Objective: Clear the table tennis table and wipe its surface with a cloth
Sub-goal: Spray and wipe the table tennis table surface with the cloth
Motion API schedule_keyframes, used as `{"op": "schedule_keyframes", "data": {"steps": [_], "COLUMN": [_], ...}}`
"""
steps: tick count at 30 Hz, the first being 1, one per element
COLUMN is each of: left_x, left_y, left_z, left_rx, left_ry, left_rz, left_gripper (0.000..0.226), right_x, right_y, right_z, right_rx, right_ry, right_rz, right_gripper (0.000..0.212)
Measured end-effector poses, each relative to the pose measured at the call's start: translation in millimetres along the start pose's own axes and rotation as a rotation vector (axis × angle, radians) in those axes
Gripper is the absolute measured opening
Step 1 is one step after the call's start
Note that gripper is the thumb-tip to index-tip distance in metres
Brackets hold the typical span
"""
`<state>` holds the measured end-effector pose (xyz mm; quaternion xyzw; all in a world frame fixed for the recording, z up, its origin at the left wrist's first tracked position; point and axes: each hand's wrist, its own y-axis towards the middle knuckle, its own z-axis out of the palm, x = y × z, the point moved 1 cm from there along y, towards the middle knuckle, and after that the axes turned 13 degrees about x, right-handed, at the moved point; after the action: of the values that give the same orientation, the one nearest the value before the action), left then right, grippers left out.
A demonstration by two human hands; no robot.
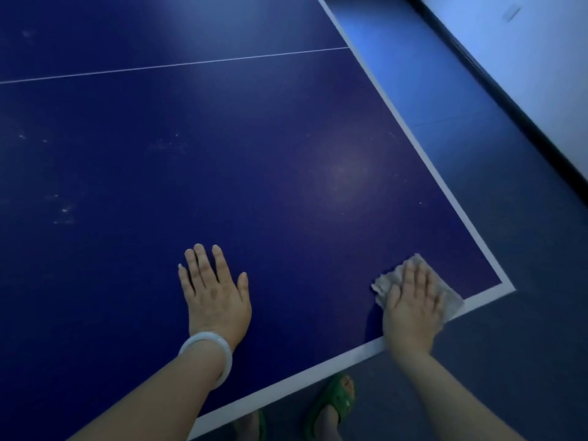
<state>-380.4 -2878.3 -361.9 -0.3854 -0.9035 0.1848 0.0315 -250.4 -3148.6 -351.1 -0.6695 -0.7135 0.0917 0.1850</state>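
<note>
Here the right hand [412, 308] presses flat, fingers straight, on a pale crumpled cloth [451, 302] at the near right corner of the smooth blue desk [254, 154]. The left hand [214, 294] rests spread beside it. Unwiped, speckled surface stretches far and left, so the right hand probably leads.

blue table [222, 154], beige cloth [451, 305], green sandal [334, 401]
</note>
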Motion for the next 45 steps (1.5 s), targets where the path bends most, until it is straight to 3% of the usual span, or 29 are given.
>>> {"op": "schedule_keyframes", "data": {"steps": [2, 6, 9, 11, 14, 19, 21, 24, 26, 28, 31, 34, 41, 45], "left_x": [-0.2, -3.3, -7.6, -15.4, -44.0, -108.9, -121.6, -124.6, -123.7, -124.5, -125.6, -124.4, -125.0, -124.5], "left_y": [-0.8, -1.2, 1.0, 3.4, 10.2, 36.4, 39.4, 40.0, 40.5, 41.8, 42.0, 43.1, 43.8, 42.6], "left_z": [-0.9, -3.6, -11.1, -18.7, -27.6, -21.5, -13.4, -5.8, -5.1, -5.3, -5.0, -4.1, -4.2, -5.0], "left_rx": [0.007, 0.049, 0.083, 0.069, 0.010, 0.050, 0.030, -0.022, -0.024, -0.025, -0.031, -0.030, -0.041, -0.045], "left_ry": [0.006, 0.016, 0.005, 0.030, 0.045, -0.100, -0.089, -0.057, -0.057, -0.061, -0.059, -0.060, -0.049, -0.042], "left_rz": [-0.007, -0.034, -0.037, 0.027, 0.168, -0.014, -0.096, -0.140, -0.139, -0.139, -0.151, -0.164, -0.169, -0.170], "left_gripper": [0.074, 0.072, 0.070, 0.066, 0.061, 0.069, 0.071, 0.069, 0.068, 0.067, 0.067, 0.069, 0.073, 0.071], "right_x": [26.1, 64.4, 38.7, 6.4, -44.2, -59.7, -43.3, -34.8, -57.8, -92.6, -136.2, -144.3, -64.3, 3.0], "right_y": [-12.8, -57.4, -42.8, -14.4, 41.6, 89.9, 80.8, 52.2, 48.6, 59.1, 81.2, 101.7, 195.2, 269.2], "right_z": [10.6, 39.4, 27.6, 12.5, -19.1, -44.9, -38.0, -25.7, -27.2, -35.8, -54.9, -67.3, -89.1, -110.1], "right_rx": [-0.020, 0.029, 0.107, 0.077, 0.029, 0.016, 0.002, 0.064, 0.069, 0.029, 0.033, 0.050, 0.071, 0.136], "right_ry": [-0.012, -0.227, -0.281, -0.321, -0.275, -0.048, -0.057, -0.198, -0.303, -0.343, -0.255, -0.187, -0.264, -0.127], "right_rz": [-0.031, -0.593, -0.819, -0.778, -0.494, -0.089, -0.162, -0.600, -0.791, -0.745, -0.515, -0.420, -0.455, -0.406], "right_gripper": [0.055, 0.058, 0.055, 0.055, 0.057, 0.055, 0.056, 0.057, 0.055, 0.054, 0.055, 0.057, 0.056, 0.059]}}
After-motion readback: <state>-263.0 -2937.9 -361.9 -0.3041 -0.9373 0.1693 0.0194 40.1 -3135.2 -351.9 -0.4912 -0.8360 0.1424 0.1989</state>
